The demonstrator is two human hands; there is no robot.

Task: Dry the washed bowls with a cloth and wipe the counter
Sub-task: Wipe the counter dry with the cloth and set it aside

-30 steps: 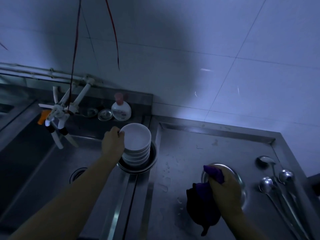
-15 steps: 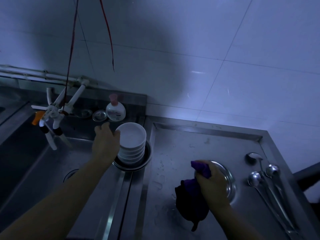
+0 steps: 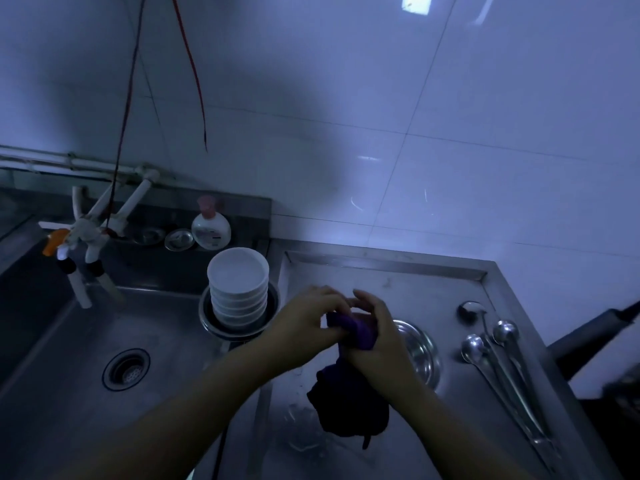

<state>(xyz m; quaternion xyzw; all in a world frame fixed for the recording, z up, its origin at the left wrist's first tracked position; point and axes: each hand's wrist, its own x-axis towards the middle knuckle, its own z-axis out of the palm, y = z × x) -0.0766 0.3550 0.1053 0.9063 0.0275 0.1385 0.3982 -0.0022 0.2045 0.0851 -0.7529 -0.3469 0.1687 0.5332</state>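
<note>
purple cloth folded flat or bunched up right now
Bunched up. Both hands, left hand and right hand, grip the purple cloth at its top, and the rest hangs crumpled above the counter.

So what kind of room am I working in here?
Most likely a commercial or canteen kitchen's wash-up area: a deep stainless steel sink beside a steel counter, a white tiled wall, a stack of white bowls and long ladles.
</note>
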